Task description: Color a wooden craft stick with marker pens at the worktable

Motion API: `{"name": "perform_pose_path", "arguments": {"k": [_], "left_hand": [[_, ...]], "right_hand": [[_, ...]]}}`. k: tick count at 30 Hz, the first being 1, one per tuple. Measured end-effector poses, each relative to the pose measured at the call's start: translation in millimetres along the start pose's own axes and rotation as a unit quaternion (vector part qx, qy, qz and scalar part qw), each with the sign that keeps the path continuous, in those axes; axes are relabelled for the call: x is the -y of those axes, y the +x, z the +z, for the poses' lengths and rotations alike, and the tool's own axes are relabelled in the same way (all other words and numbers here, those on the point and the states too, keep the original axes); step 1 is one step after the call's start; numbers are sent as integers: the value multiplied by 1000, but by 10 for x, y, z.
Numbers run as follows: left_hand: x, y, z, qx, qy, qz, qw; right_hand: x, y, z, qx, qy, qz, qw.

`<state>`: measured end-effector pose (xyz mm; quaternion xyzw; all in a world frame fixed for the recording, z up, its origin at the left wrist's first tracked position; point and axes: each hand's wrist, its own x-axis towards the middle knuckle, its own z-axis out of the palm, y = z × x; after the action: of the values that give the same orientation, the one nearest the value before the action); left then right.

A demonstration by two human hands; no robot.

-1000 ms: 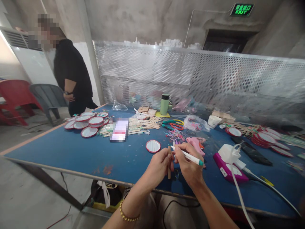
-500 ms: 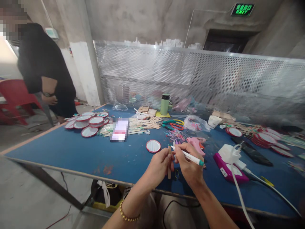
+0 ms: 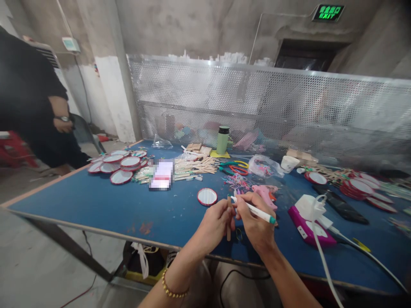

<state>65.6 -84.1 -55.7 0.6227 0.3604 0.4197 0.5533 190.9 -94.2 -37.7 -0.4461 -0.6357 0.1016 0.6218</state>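
Note:
My left hand [image 3: 214, 223] is closed on a thin wooden craft stick [image 3: 228, 222], held upright above the near edge of the blue table [image 3: 96, 201]. My right hand [image 3: 255, 220] grips a white pen with a green end [image 3: 255, 210], its tip touching the top of the stick. A small round red-rimmed mirror [image 3: 207, 196] lies on the table just beyond my left hand. A pink glue gun [image 3: 265, 192] rests behind my right hand.
Several red-rimmed mirrors [image 3: 120, 164], a pile of wooden sticks [image 3: 192, 166], scissors [image 3: 234, 167], a green bottle [image 3: 222, 140], a plastic bag [image 3: 265, 165] and a white charger on a purple box [image 3: 310, 216] sit on the table. A person in black [image 3: 35, 111] stands at far left. A perforated metal screen [image 3: 272, 107] backs the table.
The person in black has walked left and nearer, now partly out of view. My hands, stick and pen have stayed in place.

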Motion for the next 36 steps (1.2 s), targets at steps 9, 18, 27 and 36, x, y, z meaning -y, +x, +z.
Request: {"name": "perform_pose_path", "arguments": {"k": [9,18,27,36], "left_hand": [[10,0,7,-5,-4,2,1000],[17,3,5,-3,1,6,1000],[1,0,5,-5,12,3,1000],[9,-4,1,-5,9,12,1000]], "right_hand": [[-1,-5,3,2,9,-12,1000],[-1,1,11,4,11,-7,1000],[9,-1,14,-5,11,-14,1000],[21,14,8,3,14,-15,1000]]}}
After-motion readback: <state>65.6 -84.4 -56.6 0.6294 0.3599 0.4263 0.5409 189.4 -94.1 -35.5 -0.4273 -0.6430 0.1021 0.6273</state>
